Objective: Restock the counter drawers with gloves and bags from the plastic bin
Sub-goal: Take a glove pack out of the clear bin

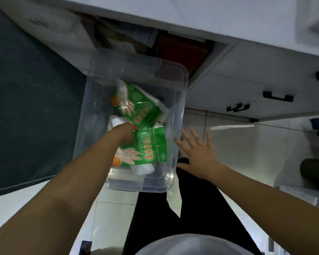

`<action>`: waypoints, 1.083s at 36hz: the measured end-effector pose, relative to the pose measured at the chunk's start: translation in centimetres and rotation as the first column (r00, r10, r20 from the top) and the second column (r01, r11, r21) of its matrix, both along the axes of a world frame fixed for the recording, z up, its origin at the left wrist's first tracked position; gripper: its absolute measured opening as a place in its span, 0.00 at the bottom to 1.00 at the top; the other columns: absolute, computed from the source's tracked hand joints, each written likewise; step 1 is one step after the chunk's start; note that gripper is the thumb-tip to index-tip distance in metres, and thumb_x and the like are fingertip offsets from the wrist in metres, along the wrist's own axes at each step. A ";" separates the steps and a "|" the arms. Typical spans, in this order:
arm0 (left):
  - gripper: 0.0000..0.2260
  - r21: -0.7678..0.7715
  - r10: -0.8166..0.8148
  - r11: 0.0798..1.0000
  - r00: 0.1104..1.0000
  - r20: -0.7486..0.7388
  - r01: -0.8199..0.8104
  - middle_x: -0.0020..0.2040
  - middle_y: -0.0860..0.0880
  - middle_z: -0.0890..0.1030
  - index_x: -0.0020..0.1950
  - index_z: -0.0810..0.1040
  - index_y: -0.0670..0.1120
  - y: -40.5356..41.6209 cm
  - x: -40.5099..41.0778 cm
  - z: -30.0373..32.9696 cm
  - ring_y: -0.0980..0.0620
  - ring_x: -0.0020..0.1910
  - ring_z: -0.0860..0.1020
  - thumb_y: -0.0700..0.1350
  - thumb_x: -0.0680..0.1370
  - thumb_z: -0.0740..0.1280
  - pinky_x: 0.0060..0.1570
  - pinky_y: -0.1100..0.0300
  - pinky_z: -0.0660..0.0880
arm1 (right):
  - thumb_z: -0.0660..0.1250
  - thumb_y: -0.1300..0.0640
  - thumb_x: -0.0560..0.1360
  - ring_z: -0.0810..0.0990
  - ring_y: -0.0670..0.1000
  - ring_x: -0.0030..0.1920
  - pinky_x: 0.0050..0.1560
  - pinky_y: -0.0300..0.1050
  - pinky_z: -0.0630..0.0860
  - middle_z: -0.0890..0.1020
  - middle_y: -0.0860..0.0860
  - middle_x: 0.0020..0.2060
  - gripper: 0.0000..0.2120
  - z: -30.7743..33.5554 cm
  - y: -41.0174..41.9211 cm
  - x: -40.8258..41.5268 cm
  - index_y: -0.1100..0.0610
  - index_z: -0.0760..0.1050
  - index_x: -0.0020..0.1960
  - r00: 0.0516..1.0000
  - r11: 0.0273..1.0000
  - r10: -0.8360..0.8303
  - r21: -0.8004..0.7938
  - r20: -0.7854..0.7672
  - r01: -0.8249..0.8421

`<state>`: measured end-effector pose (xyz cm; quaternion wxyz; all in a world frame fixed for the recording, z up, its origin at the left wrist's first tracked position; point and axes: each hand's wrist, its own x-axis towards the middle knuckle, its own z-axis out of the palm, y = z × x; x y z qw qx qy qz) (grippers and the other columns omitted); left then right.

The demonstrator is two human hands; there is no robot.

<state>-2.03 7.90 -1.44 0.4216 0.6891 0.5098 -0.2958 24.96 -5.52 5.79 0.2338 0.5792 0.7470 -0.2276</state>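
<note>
Clear plastic bin (179,115): left hand (126,133) grips a green glove pack (151,146) inside; right hand (197,153) spread, fingers empty, beside its rim.

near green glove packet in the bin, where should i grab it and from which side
Probably pinch the near green glove packet along its left edge, coming from above through the open top of the clear plastic bin. It lies roughly flat on white bags, and the left hand is already on that edge; the right hand hovers open outside the bin.
</note>
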 end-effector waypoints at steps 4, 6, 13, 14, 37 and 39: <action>0.26 0.019 0.026 0.999 0.995 0.095 -0.028 0.69 0.41 0.75 0.72 0.74 0.48 -1.1 -1.8 4.5 0.42 0.63 0.76 0.40 0.74 0.72 0.60 0.55 0.73 | 0.53 0.24 0.71 0.36 0.55 0.79 0.72 0.73 0.37 0.39 0.49 0.81 0.44 3.2 0.2 -0.4 0.38 0.38 0.79 1.000 1.000 -0.018 0.004 -0.012 0.018; 0.23 0.054 0.078 0.995 0.985 0.156 -0.087 0.66 0.41 0.77 0.69 0.76 0.47 -2.0 -2.6 7.0 0.42 0.61 0.77 0.39 0.75 0.71 0.58 0.56 0.74 | 0.51 0.23 0.71 0.37 0.54 0.80 0.73 0.73 0.40 0.40 0.49 0.81 0.44 4.9 0.2 -0.7 0.37 0.37 0.78 0.999 1.000 -0.022 0.019 -0.033 0.023; 0.15 -0.073 0.628 0.709 0.581 0.518 -0.701 0.48 0.48 0.84 0.57 0.82 0.46 -5.5 -4.4 16.8 0.48 0.44 0.82 0.34 0.73 0.74 0.39 0.68 0.77 | 0.66 0.29 0.69 0.44 0.50 0.80 0.76 0.63 0.52 0.45 0.45 0.81 0.44 12.3 1.7 -3.0 0.33 0.47 0.78 0.838 0.926 -0.372 -0.093 -0.399 0.367; 0.14 -0.161 0.693 0.638 0.470 0.548 -0.753 0.48 0.48 0.85 0.56 0.82 0.47 -5.7 -4.1 17.7 0.48 0.45 0.83 0.34 0.73 0.74 0.41 0.64 0.80 | 0.70 0.32 0.70 0.46 0.50 0.80 0.76 0.60 0.53 0.47 0.45 0.81 0.44 13.4 2.6 -3.2 0.35 0.51 0.78 0.735 0.873 -0.481 -0.181 -0.478 0.453; 0.28 -0.650 0.619 0.174 -0.431 0.656 -0.739 0.62 0.41 0.81 0.67 0.75 0.50 -0.6 7.7 30.1 0.43 0.55 0.81 0.26 0.73 0.65 0.49 0.51 0.80 | 0.66 0.46 0.76 0.83 0.54 0.57 0.54 0.53 0.79 0.85 0.49 0.57 0.18 28.0 19.9 4.4 0.45 0.78 0.64 0.057 0.684 -0.694 -0.632 -0.718 0.365; 0.29 -0.565 0.619 0.173 -0.357 0.699 -0.806 0.61 0.43 0.82 0.65 0.77 0.54 2.1 9.8 30.7 0.43 0.54 0.82 0.25 0.74 0.64 0.48 0.51 0.80 | 0.69 0.53 0.76 0.85 0.48 0.51 0.44 0.42 0.80 0.86 0.45 0.52 0.18 28.1 22.2 5.7 0.47 0.77 0.65 0.061 0.714 -0.654 -0.588 -0.754 0.380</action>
